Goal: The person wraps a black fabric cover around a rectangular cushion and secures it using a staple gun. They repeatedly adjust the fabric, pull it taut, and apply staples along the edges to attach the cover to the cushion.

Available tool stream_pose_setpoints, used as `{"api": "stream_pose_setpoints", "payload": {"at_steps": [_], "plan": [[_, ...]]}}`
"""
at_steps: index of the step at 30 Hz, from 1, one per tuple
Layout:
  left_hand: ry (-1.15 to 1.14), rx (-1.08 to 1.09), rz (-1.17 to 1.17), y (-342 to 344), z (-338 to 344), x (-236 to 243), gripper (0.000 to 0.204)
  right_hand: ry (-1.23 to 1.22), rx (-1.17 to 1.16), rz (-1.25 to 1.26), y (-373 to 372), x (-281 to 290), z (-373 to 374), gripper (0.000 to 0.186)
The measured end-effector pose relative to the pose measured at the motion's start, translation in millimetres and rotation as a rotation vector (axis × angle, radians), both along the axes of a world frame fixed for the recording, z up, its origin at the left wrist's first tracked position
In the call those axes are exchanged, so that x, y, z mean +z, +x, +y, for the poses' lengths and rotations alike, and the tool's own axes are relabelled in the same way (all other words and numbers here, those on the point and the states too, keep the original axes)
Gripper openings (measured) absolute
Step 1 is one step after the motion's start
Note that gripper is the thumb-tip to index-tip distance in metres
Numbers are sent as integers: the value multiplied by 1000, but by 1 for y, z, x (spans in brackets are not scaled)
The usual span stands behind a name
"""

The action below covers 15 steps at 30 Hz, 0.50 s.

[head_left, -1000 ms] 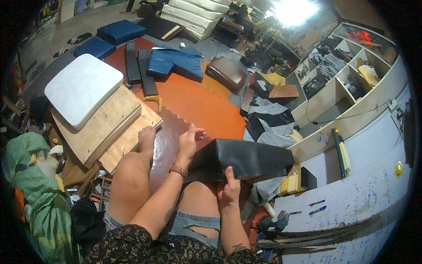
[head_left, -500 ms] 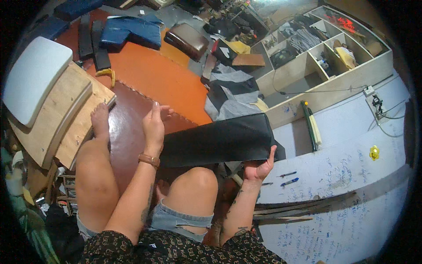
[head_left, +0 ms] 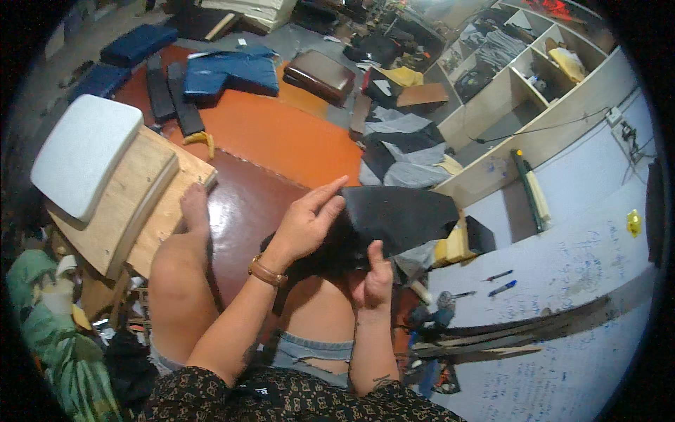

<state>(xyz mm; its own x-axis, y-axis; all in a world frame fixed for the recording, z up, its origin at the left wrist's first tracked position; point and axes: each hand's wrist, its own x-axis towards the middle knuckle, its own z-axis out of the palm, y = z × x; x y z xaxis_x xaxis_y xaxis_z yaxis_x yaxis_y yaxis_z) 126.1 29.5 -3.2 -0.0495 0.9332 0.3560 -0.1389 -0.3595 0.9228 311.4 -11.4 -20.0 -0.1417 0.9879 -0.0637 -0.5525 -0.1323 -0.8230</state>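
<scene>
A black leather-look piece [head_left: 404,214] lies across my lap, its smooth upper face turned up and its right end angled away. My left hand [head_left: 313,218] rests along its left part, fingers stretched out and thumb beside them. At the near edge, my right hand [head_left: 373,281] holds the piece from below with the thumb up; its other fingers are partly hidden. A brown strap [head_left: 267,271] circles my left wrist. Whether the piece is padded or a folded sheet, I cannot tell.
On the left, a white curved pad [head_left: 88,155] tops wooden boards [head_left: 112,211]. Brown and orange sheets [head_left: 281,133] cover the floor ahead. Blue cushions [head_left: 232,74], a brown cushion [head_left: 320,76] and a compartmented wooden shelf [head_left: 506,141] stand farther off. Pens [head_left: 503,287] lie at right.
Both hands have come closer together. My left hand has moved right over the black piece, and my right hand has shifted left along its near edge. The view has shifted too.
</scene>
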Motion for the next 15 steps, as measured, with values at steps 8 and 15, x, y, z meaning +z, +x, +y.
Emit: {"api": "stream_pose_setpoints", "payload": {"at_steps": [8,15], "plan": [[-174,84,-3,-58,29,-57,50,-157,67,-270,-72,3,-9,48],[-189,281,-41,-39,40,-55,62,81,7,-590,-87,9,-10,46]]}}
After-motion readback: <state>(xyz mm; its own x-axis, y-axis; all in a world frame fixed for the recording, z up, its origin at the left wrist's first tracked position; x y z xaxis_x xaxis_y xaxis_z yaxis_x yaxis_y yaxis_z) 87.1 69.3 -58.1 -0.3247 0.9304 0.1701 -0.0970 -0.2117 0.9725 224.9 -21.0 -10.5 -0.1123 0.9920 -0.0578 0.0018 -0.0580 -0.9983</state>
